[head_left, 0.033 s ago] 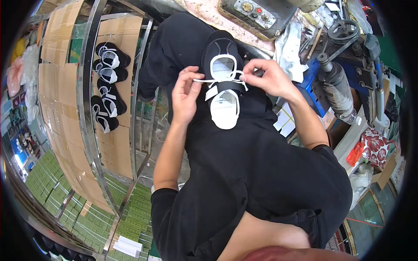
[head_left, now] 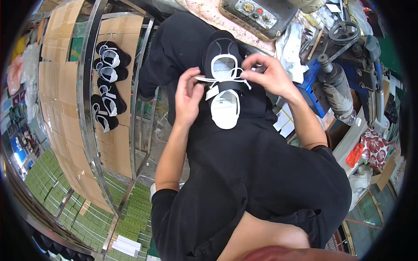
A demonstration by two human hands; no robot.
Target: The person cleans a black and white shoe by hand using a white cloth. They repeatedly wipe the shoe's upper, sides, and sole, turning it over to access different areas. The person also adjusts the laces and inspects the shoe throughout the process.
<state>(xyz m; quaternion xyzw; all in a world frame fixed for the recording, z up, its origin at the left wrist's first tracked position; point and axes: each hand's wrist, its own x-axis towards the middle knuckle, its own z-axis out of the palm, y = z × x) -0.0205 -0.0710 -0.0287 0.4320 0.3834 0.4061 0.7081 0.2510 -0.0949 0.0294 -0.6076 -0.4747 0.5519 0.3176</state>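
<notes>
A black shoe (head_left: pixel 210 52) with white lining lies across my lap, its dark toe away from me and its pale insole (head_left: pixel 224 114) nearest my body. White shoelace (head_left: pixel 217 80) is tied over its black middle strap, with loops and ends sticking out to both sides. My left hand (head_left: pixel 188 96) is beside the left end of the lace, thumb and fingers apart, gripping nothing that I can see. On the other side my right hand (head_left: pixel 267 77) pinches the lace loop between thumb and forefinger. A small white tag (head_left: pixel 212 92) hangs at the strap's left.
At left, a metal rack (head_left: pixel 89 130) holds cardboard sheets with several black-and-white shoes (head_left: pixel 111 65) on them. Ahead stands a worn machine with a control panel (head_left: pixel 257 15). On the right are a cluttered bench with a handwheel (head_left: pixel 344 32), a white cloth (head_left: pixel 289 50) and a blue box (head_left: pixel 310 87).
My left thumb and fingers have spread a little, and that hand has shifted slightly right. The lace's left end has risen slightly. My right hand has barely moved.
</notes>
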